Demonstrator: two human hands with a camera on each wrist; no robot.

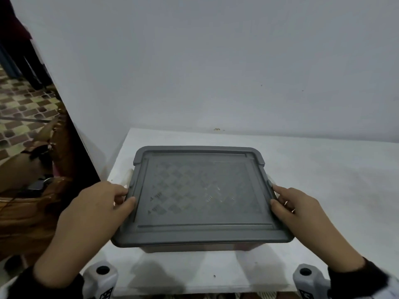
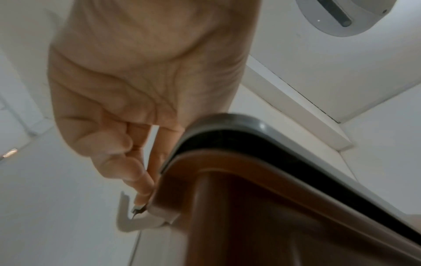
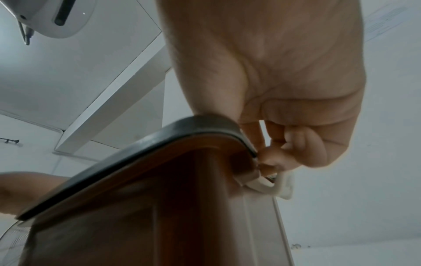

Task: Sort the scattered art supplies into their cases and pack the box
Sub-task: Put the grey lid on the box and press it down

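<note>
A storage box with a grey patterned lid (image 1: 200,195) stands closed on the white table (image 1: 328,190); what is inside is hidden. My left hand (image 1: 127,197) grips the lid's left edge, thumb on top and fingers below. In the left wrist view its fingertips (image 2: 143,194) reach the white side latch (image 2: 132,221) under the lid rim (image 2: 250,136). My right hand (image 1: 278,197) grips the right edge the same way. Its curled fingers (image 3: 273,158) sit at the white latch (image 3: 278,187) beneath the lid (image 3: 182,133).
A pale wall (image 1: 216,72) rises right behind the table. The table's left edge (image 1: 116,165) drops to a checkered floor (image 1: 23,104) with orange-brown clutter (image 1: 32,212). Bare tabletop lies to the right of the box.
</note>
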